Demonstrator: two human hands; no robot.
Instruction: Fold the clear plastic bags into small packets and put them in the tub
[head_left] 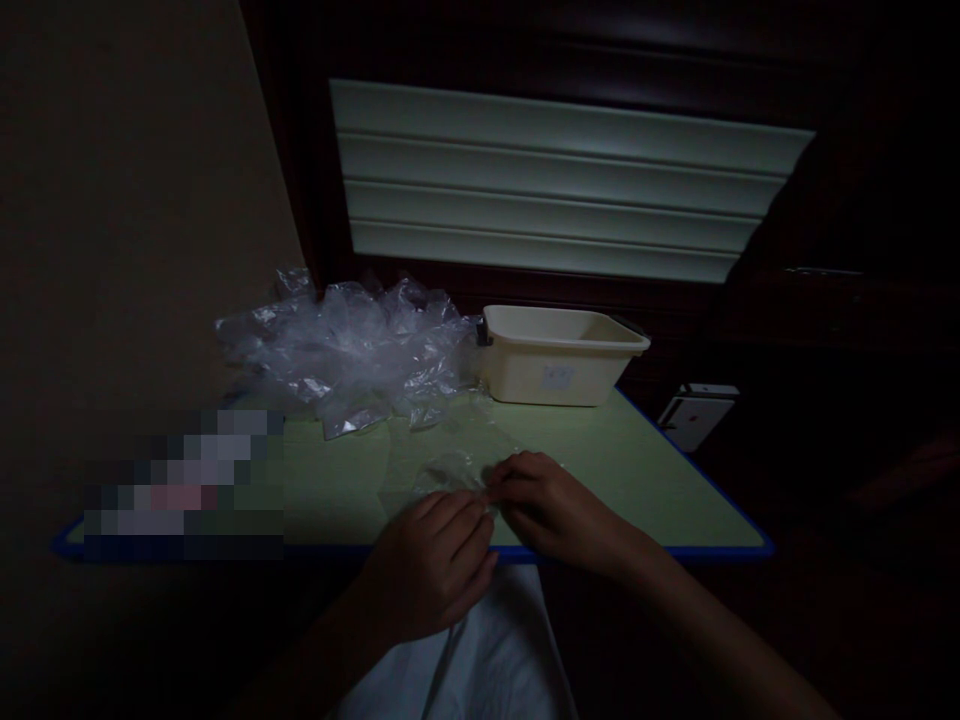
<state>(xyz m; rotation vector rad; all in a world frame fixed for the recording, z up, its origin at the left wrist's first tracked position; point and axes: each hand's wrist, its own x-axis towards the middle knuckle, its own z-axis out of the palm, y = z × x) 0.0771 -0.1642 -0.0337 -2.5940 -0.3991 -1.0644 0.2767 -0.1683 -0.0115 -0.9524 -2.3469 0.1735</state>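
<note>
My left hand (431,565) and my right hand (551,510) meet at the near edge of a small green table (645,480). Both are closed in a pinch on a clear plastic bag (450,470) that lies flat on the table in front of them. The bag is thin and see-through, so its outline is hard to follow in the dim light. A heap of crumpled clear plastic bags (345,350) sits at the back left of the table, apart from my hands.
A cream plastic tub (559,355) stands at the back right of the table. A blurred patch (184,480) covers the table's left front. A white cloth or bag (480,660) hangs below my hands. White slats (555,180) are behind. A small white item (697,410) lies right.
</note>
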